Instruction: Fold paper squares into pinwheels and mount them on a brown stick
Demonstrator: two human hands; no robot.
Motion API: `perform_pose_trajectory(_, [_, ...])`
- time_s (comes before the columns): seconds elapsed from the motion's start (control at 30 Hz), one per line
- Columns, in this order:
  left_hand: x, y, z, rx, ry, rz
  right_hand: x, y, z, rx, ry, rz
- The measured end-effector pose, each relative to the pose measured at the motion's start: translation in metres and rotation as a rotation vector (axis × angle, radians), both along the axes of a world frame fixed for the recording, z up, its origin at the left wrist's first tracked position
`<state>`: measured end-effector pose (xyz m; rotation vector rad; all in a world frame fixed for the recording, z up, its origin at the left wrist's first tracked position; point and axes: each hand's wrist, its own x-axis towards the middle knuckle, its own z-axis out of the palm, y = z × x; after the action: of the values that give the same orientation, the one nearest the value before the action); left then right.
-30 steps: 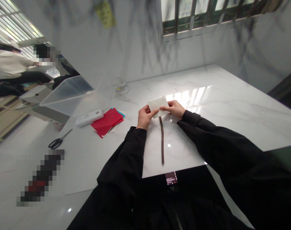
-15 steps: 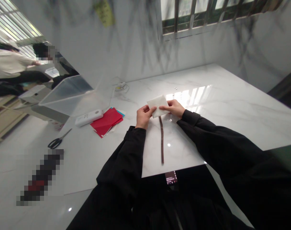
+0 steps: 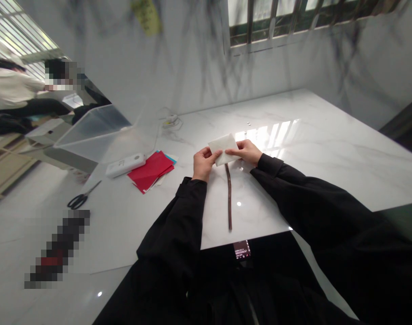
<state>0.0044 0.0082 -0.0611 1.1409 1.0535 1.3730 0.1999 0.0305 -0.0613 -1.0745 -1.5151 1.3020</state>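
A small cream-coloured piece of paper (image 3: pixel 223 146) is held up over the table, its face tilted toward me. My left hand (image 3: pixel 203 163) pinches its left edge, with the thumb on the front. On the other side, my right hand (image 3: pixel 248 153) grips the right edge, thumb also on the front; the fingers behind the paper are partly hidden. Beneath it a thin brown stick (image 3: pixel 229 198) lies lengthwise on the white marbled table (image 3: pixel 273 198), its far end covered by the paper.
Red sheets (image 3: pixel 150 171) with blue and white ones lie left, beside a white power strip (image 3: pixel 125 165). Scissors (image 3: pixel 80 199) are farther left, near a clear plastic bin (image 3: pixel 94 131). A lit phone (image 3: pixel 242 249) is below the table's front edge. Two people sit at the far left.
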Motion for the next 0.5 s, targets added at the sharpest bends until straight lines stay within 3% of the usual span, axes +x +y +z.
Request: perform_pose_trajectory(0.5, [0.0005,0.0002,-0.0032,-0.010,0.004,-0.016,0.0012,0.0002,0.0009,0.015,-0.081,-0.005])
